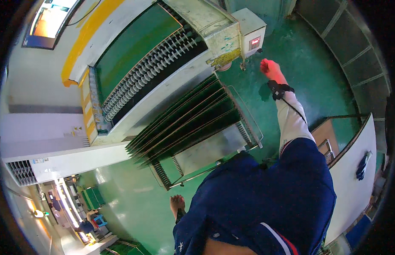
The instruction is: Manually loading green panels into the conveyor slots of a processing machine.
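My right hand (271,70) is stretched out at the upper right, past the end of the machine. It looks reddish, its fingers curled in, and I see nothing in it. A dark strap with a cable sits on that wrist. My left hand (177,202) hangs low beside my body, fingers apart and nothing visible in them. Between the hands stands a rack cart (214,148) with several thin dark green boards (184,117) leaning in its slots. Neither hand touches the boards. Nearest my right hand is a white control box (250,34) with a small red display.
A roller conveyor machine (150,72) carries a large green panel (133,40) beyond the cart. To the right stands a white-topped table (350,170) with a dark glove (364,165) on it. A screen (49,21) hangs upper left. Lower left, a person (85,226) is near a lit workstation.
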The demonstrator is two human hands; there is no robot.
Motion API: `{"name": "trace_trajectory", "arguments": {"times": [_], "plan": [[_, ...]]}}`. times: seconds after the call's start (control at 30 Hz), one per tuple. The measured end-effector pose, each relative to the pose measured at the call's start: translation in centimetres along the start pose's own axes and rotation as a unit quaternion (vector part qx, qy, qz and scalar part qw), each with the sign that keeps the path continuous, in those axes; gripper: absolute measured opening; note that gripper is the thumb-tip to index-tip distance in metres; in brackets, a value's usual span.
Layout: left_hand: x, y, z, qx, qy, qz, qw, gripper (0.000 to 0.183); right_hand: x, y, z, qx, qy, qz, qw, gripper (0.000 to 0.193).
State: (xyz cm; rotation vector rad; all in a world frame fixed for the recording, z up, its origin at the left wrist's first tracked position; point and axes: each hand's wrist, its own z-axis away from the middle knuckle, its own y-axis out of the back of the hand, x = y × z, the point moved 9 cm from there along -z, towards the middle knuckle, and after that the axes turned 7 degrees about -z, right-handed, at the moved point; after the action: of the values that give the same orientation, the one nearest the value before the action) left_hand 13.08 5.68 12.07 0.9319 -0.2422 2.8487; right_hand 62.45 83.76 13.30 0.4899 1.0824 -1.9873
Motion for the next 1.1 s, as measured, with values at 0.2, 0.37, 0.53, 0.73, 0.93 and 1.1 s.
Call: {"name": "trace_trajectory", "arguments": {"times": [0.2,0.37,0.53,0.73,0.93,1.1], "plan": [[0.7,-0.4,1.4,0.065,0.003,0.021,0.998,0.031,1.4,0.6,-2.7,0.064,-0.011,-0.055,0.996,0.013],[2.2,-2.2,2.1,0.069,-0.022,0.02,0.997,0.031,1.8,0.1,-7.4,-0.018,-0.032,-0.113,0.993,0.015],[1.9,-0.1,1.6,0.027,-0.028,0.05,0.998,0.032,-1.0,-2.9,-3.1,0.094,0.069,-0.078,0.99,0.014],[1.7,-0.2,2.2,0.102,-0.005,0.026,0.994,0.031,-1.3,-1.6,-5.2,0.09,0.112,-0.062,0.988,0.018],[1.9,0.4,1.3,0.092,-0.015,0.019,0.995,0.028,-1.0,-1.3,-6.4,0.029,0.117,-0.087,0.989,0.017],[2.0,-1.1,1.4,0.105,-0.012,0.01,0.994,0.031,-1.3,-0.8,-6.0,0.07,0.115,-0.073,0.988,0.02]]}}
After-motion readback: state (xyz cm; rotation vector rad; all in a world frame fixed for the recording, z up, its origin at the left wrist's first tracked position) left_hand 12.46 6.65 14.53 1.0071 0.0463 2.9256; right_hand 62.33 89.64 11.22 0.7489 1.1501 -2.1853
